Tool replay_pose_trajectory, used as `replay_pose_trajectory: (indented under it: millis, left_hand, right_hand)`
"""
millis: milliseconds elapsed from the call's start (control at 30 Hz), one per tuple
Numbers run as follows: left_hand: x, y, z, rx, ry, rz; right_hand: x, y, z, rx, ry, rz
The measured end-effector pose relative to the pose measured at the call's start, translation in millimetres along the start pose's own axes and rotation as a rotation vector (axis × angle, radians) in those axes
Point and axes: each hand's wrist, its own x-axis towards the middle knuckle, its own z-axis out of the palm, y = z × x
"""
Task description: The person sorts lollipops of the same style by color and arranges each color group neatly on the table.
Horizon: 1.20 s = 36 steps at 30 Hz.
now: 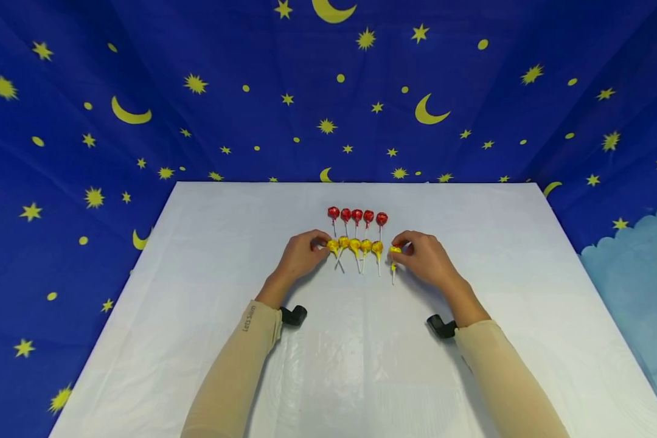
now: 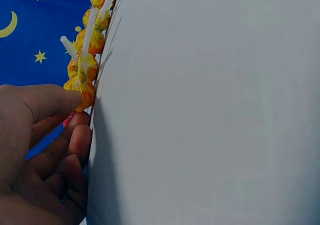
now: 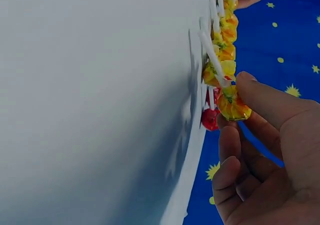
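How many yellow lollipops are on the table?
6: five in a row in front of the red lollipops, one at its right end in the right hand.

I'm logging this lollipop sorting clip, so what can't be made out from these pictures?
- Head view: wrapper print on the red lollipops is too small to read.
- Left wrist view: the left hand runs off the frame's edge; red lollipops almost hidden behind its fingers.
- Right wrist view: the right hand covers part of the yellow lollipop it pinches.

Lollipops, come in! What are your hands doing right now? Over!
Left hand pinches the end yellow lollipop. Right hand pinches the sixth yellow lollipop. Red lollipops lined up behind. Nothing in the way.
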Motion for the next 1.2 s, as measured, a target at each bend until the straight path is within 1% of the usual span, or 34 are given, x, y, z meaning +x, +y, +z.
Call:
replay_pose_trajectory:
  millis: [200,433,567,700,800,1033,1133,1200]
  left_hand:
    - [-3.4,0.5,-1.2,0.005,-0.006,-0.002]
    - [-5.4,4.5,-1.6,0.011,-0.001,-0.006]
    - [-5.1,4.3,0.3,0.014,0.001,-0.004]
    - [-5.5,2.7,2.9,0.022,-0.003,-0.001]
    - [-5.9,1.8,4.0,0.020,-0.001,-0.003]
    - [-6.0,-0.1,3.3,-0.017,-0.008,-0.001]
    - [-5.3,-0.9,2.0,-0.039,-0.012,0.012]
    - [-4.6,-1.1,0.6,-0.033,-0.012,0.020]
  right_hand:
    - [10,0,6,-0.001,0.000,-0.006]
    - [16,2,11,-0.002,0.023,0.024]
    - [18,3,12,0.008,0.002,0.045]
    - [19,5,14,0.023,-0.028,0.057]
    - [19,6,15,0.036,-0.033,0.059]
    - [15,7,12,0.070,-0.018,0.114]
    - [12,9,9,0.059,-0.005,0.122]
    - [9,12,6,0.042,0.009,0.121]
